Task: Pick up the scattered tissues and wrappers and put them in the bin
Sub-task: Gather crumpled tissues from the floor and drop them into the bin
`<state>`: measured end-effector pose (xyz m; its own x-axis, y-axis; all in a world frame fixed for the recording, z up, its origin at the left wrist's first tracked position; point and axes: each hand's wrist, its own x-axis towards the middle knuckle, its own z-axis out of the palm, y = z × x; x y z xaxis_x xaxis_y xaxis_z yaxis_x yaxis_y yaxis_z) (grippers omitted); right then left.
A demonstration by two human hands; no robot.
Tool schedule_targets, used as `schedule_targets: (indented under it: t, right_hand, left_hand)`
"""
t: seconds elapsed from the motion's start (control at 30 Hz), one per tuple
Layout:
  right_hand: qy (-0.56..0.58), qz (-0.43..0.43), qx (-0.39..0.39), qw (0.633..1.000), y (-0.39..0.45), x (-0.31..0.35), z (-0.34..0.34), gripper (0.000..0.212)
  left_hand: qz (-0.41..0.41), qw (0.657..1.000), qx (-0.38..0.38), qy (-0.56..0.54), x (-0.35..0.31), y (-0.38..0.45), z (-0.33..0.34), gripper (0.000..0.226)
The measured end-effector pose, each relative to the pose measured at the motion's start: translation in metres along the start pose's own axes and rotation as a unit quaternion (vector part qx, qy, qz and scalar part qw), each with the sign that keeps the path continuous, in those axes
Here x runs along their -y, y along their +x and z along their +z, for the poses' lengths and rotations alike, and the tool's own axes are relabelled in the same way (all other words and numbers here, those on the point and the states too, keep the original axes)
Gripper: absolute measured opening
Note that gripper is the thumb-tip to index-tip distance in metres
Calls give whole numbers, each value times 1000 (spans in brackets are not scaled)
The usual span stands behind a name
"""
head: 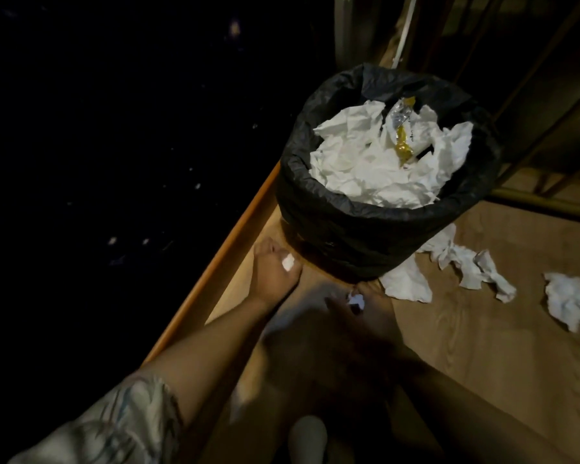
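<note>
Reaching low toward the foot of the bin, the left hand has its fingers curled around a small white scrap of tissue, which shows between the knuckles, close against the base of the round bin lined with a crinkled black plastic bag. The right hand, darker in shadow and somewhat blurred, pinches another small crumpled white piece at its fingertips, just in front of the bin's base. The bin stands on a brown wood-grain floor and is filled nearly to its rim with crumpled white tissues; a silver and yellow foil wrapper lies on top of them toward the far side. To the right of the bin more white tissues lie loose on the floor: a flat sheet touching the base, a twisted cluster just beside it, and a separate crumpled wad farther right. A lighter wooden edge strip runs diagonally along the left side of the floor, beyond which all is dark. A pale patterned sleeve covers the upper left arm.
</note>
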<state>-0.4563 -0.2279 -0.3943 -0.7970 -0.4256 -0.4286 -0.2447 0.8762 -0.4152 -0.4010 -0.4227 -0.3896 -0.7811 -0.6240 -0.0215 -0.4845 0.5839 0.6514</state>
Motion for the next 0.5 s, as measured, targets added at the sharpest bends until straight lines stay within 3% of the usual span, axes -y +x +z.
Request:
schedule_targets:
  t: [0.1,0.17,0.23,0.3,0.4,0.5]
  right_hand:
    - [77,-136,-131,979,-21,-13,-27,46]
    - [153,-174,-200,952,-22,-28,-38,52]
    - [128,-181,-213,952,-17,-40,-43,43]
    - [121,-160,-204,958,-14,-47,-49,31]
    - [121,-110,-197,967,-12,-51,-55,13]
    - [88,-54,-155,982,-7,-51,-58,48]
  left_hand:
    - [81,996,15,-19,-13,42,8,57]
    - [112,989,63,-78,-19,57,9,63]
    - [136,983,110,-52,-20,58,11,61]
    - [140,980,133,44,-15,52,9,60]
    - [140,977,110,117,-1,35,9,42]
    - [129,981,80,122,13,3,7,28]
